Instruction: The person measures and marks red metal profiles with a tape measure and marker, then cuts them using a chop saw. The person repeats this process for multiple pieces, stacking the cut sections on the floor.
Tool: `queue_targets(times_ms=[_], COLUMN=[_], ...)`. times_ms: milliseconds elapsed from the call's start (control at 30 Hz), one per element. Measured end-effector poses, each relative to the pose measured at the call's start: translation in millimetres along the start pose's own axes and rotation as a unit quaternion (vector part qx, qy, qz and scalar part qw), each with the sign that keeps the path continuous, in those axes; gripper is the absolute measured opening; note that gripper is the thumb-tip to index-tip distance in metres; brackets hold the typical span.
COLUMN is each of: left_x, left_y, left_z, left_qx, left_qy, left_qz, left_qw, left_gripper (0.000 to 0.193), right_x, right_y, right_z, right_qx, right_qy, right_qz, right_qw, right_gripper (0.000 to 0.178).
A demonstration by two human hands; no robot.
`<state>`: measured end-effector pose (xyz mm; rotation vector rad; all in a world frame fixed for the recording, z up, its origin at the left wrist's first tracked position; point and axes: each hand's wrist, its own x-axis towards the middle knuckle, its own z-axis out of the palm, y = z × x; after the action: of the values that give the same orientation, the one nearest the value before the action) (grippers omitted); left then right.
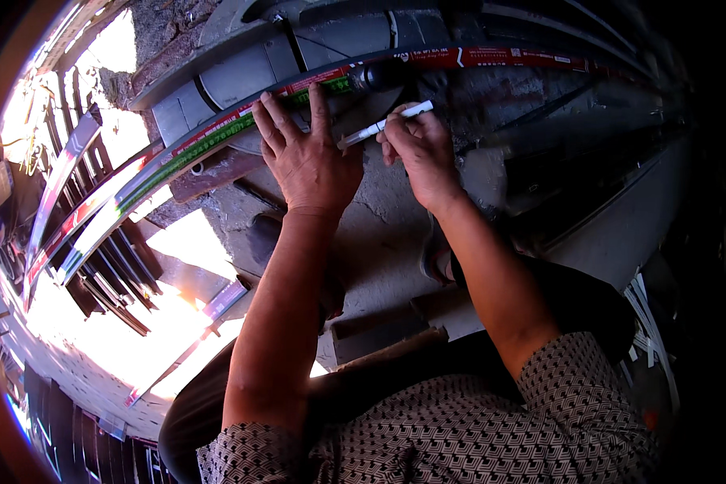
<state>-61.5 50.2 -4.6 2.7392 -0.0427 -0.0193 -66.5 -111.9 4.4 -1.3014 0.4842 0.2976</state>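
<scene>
A long red printed strip (492, 57) runs in an arc across the work surface from left to right. Against its near edge lies a green printed strip (194, 164), whose right end stops close to a dark rounded part (381, 76). My left hand (310, 165) lies over the green strip, fingers spread and fingertips touching the strips. Just right of it, my right hand (423, 157) grips a slim white pen (387, 123) between thumb and fingers. The pen's tip points left, toward the side of my left hand; whether it touches anything I cannot tell.
Grey metal blocks (246, 77) stand behind the strips. At the left, in bright sunlight, are several dark profiles (113, 274) and another reddish strip (60, 173). A dark box-like piece (379, 335) sits between my knees. Thin white strips (649, 323) lie at the right.
</scene>
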Motion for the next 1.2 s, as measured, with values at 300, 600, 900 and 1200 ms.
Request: queue_targets(times_ms=[300,600,900,1200], left_x=[-1,-1,0,-1], left_y=[-3,-1,-3,-2], left_z=[4,3,4,3], left_qx=[-0.002,0.004,0.004,0.000], left_qy=[0.000,-0.014,-0.005,0.005], left_qz=[0.004,-0.002,-0.005,-0.001], left_qw=[1.000,1.000,1.000,1.000], left_gripper=[0.088,0.089,0.086,0.083], right_x=[3,43,81,101], right_y=[-10,-67,-87,-67], right_z=[11,3,40,28], right_qx=[-0.073,-0.150,-0.387,-0.470], right_qy=[0.019,0.020,-0.147,-0.208], right_qz=[-0.068,-0.335,-0.380,-0.364], right_qw=[0.995,0.930,0.827,0.777], right_gripper=[0.011,0.018,0.013,0.018])
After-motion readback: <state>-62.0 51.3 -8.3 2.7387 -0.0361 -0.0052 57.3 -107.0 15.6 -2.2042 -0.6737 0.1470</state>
